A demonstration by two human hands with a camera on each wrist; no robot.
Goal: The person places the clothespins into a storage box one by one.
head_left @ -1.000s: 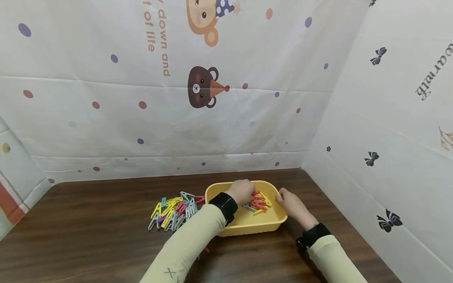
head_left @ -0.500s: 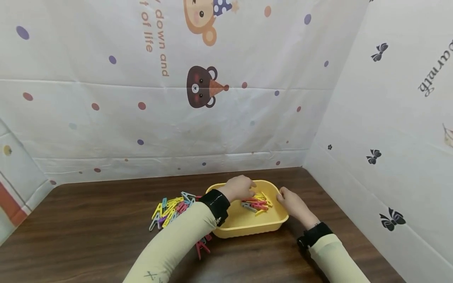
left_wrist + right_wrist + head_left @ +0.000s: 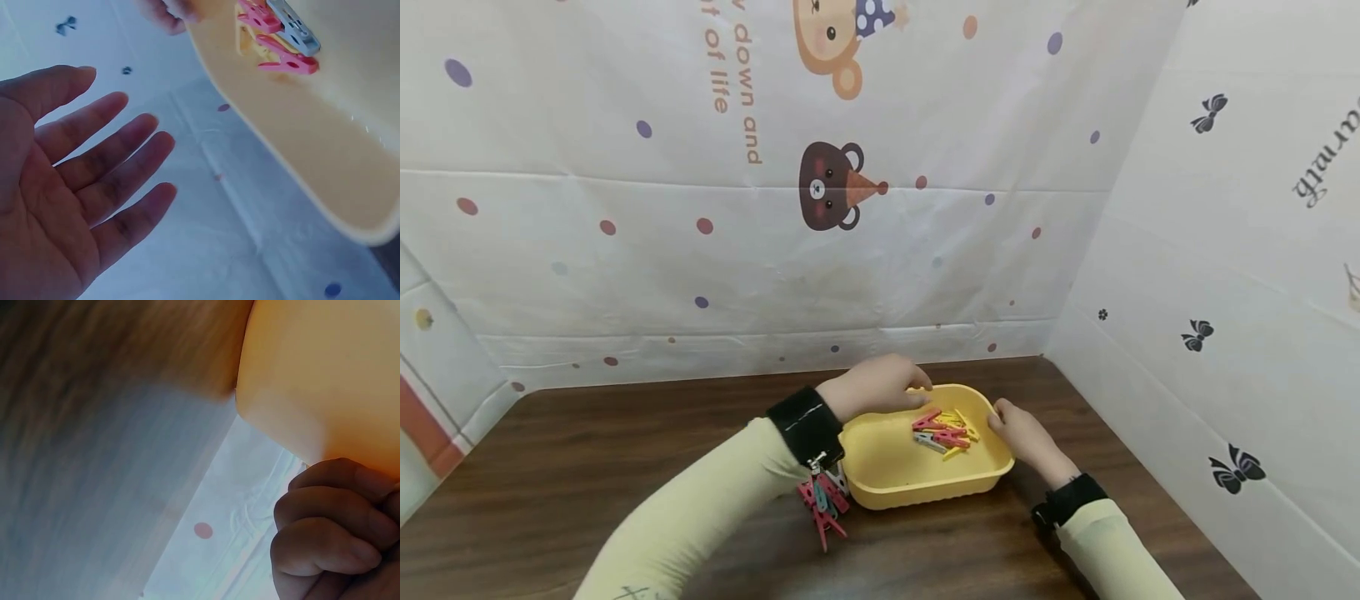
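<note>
A yellow plastic basket [image 3: 880, 467] stands on the table, with several red, yellow and grey clothespins [image 3: 951, 437] lying toward its right side. Over the basket's back left rim hovers my left hand [image 3: 880, 387]; the left wrist view shows its fingers [image 3: 106, 150] spread and the palm bare. My right hand [image 3: 1028, 433] grips the basket's right rim, its fingers [image 3: 331, 512] curled in the right wrist view. Red, teal and grey clothespins [image 3: 823, 504] lie on the table beside the basket's front left corner, partly behind my left sleeve.
The brown wooden table [image 3: 587, 450] ends against a printed white sheet [image 3: 700, 267] at the back. Another printed sheet [image 3: 1150, 333] closes off the right side. My left forearm [image 3: 700, 500] crosses the table and covers what lies beneath it.
My left hand has risen out of the basket and moved left and back, leaving red clothespins inside. My left forearm now hides the larger pile on the left. The right hand stays put.
</note>
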